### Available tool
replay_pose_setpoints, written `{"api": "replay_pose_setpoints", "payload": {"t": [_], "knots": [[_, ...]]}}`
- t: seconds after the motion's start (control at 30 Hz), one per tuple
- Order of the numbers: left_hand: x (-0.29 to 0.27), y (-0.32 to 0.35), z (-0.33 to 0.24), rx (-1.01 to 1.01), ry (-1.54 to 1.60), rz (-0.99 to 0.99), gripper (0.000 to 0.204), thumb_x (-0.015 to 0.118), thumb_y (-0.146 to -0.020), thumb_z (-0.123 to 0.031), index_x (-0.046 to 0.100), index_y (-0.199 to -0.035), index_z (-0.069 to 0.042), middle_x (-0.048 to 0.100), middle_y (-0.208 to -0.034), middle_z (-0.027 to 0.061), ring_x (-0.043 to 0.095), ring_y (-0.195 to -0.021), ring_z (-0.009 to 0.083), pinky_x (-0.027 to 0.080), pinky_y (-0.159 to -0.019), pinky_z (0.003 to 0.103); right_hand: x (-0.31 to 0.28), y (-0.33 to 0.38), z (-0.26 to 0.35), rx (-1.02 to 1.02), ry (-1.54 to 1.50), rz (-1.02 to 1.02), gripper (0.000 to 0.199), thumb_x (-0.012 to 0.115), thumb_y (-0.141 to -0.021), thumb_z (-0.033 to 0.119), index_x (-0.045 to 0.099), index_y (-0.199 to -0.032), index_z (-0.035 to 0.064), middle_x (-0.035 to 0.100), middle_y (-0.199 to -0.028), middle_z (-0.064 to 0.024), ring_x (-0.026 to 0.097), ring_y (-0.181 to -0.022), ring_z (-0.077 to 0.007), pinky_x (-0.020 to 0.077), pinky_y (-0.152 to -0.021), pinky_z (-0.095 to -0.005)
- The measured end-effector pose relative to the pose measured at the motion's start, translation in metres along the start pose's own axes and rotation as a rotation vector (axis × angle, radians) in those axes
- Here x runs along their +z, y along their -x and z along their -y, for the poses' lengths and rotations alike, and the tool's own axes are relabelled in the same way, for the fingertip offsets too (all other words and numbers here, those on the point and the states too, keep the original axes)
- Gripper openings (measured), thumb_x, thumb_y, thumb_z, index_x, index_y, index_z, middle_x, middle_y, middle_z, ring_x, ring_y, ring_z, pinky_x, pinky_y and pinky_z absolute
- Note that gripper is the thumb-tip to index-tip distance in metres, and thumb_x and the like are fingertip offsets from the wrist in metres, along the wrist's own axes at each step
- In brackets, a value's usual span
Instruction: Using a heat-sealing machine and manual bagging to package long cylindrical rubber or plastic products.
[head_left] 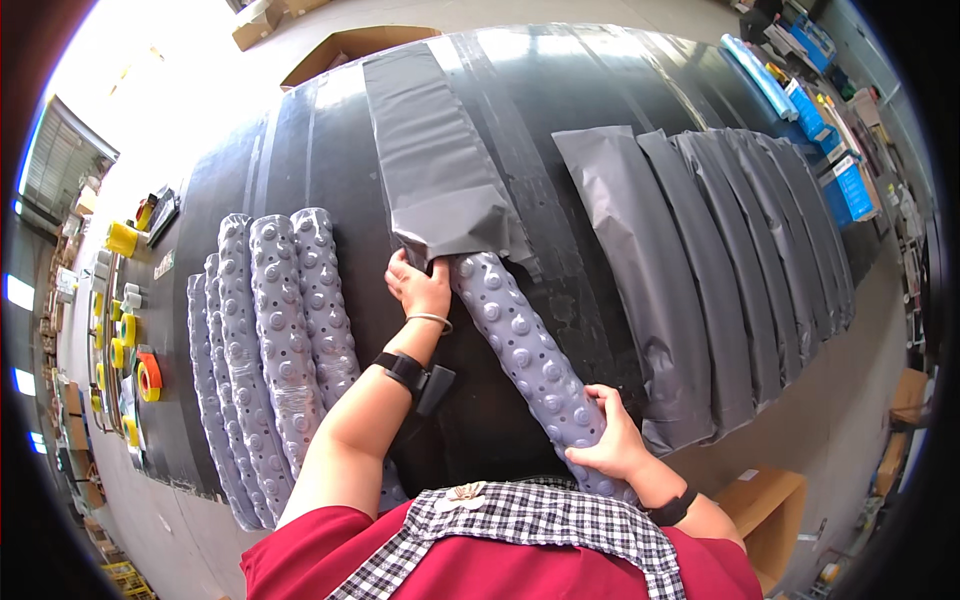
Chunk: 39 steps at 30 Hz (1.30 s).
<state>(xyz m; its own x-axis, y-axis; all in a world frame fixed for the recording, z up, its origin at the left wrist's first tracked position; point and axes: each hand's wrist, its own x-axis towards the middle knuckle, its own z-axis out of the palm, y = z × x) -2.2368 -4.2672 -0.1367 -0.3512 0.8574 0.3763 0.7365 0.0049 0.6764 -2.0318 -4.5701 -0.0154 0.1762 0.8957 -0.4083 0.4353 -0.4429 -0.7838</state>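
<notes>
A rolled grey-violet bath mat [530,365] with round suction cups and small holes slants across the table in front of me. My right hand [610,440] wraps round its near end. The far end meets the mouth of a flat dark grey plastic mailing bag [430,150] and is partly covered by it; how deep it sits inside is hidden. My left hand [418,287] grips the bag's near edge, left of the mat, with some fingertips hidden under the plastic.
On the left lie several more rolled bath mats [272,330]. Several filled grey bags [690,280] are lined up at the right. Tape rolls [148,377] stand along the black table's [340,160] left edge. A cardboard box [770,520] is near my right elbow.
</notes>
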Motion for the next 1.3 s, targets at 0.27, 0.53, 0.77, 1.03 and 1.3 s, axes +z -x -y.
{"api": "replay_pose_setpoints", "payload": {"t": [0.27, 0.53, 0.77, 1.03, 1.3], "knots": [[0.003, -0.019, -0.026, -0.005, -0.057, 0.554, 0.017, 0.055, -0.093, -0.019, 0.061, -0.1, -0.005, 0.068, -0.096, 0.0218, 0.065, -0.093, 0.0413, 0.051, -0.08, 0.046, 0.028, -0.097, 0.06, 0.034, 0.129, -0.092, 0.093, 0.08, -0.06, 0.034, 0.035, -0.137, 0.0074, 0.05, -0.132, -0.0223, 0.053, -0.123, -0.0366, 0.0458, -0.102, -0.0441], [0.028, -0.058, 0.037, -0.065, 0.037, 0.4, 0.028, 0.064, -0.088, -0.014, 0.062, -0.113, -0.001, 0.07, -0.099, 0.0153, 0.069, -0.092, 0.0305, 0.052, -0.084, 0.039, 0.042, -0.239, 0.083, -0.68, 0.362, -0.421, 0.068, 0.072, -0.084, 0.036, 0.038, -0.131, 0.0015, 0.045, -0.123, -0.0192, 0.043, -0.115, -0.0407, 0.0365, -0.102, -0.0484], [0.022, -0.052, 0.008, -0.058, -0.016, 0.513, 0.016, 0.061, -0.088, -0.016, 0.062, -0.092, 0.0, 0.066, -0.086, 0.0237, 0.065, -0.084, 0.041, 0.05, -0.074, 0.046, 0.022, -0.374, 0.109, -0.339, 0.336, -0.305, 0.036, 0.069, -0.085, 0.026, 0.059, -0.113, 0.0051, 0.066, -0.105, -0.0208, 0.061, -0.103, -0.04, 0.05, -0.088, -0.047], [-0.105, 0.065, -0.04, 0.398, -0.042, 0.951, 0.012, 0.063, -0.083, -0.014, 0.058, -0.085, -0.004, 0.064, -0.076, 0.0238, 0.063, -0.075, 0.0442, 0.05, -0.069, 0.052, -0.009, -0.164, -0.011, -0.534, 0.363, -0.186, 0.021, 0.066, -0.084, 0.021, 0.054, -0.081, 0.003, 0.058, -0.079, -0.0214, 0.057, -0.079, -0.0441, 0.0454, -0.069, -0.0527], [-0.154, 0.192, -0.038, -0.432, 0.137, 1.299, 0.027, 0.063, -0.084, -0.017, 0.052, -0.097, 0.004, 0.07, -0.078, 0.0148, 0.07, -0.064, 0.0205, 0.058, -0.06, 0.031, -0.015, 0.018, -0.095, -0.072, 0.174, -0.066, 0.018, 0.064, -0.086, 0.022, 0.064, -0.091, 0.0043, 0.069, -0.081, -0.0167, 0.068, -0.081, -0.0348, 0.0521, -0.071, -0.0481]]}}
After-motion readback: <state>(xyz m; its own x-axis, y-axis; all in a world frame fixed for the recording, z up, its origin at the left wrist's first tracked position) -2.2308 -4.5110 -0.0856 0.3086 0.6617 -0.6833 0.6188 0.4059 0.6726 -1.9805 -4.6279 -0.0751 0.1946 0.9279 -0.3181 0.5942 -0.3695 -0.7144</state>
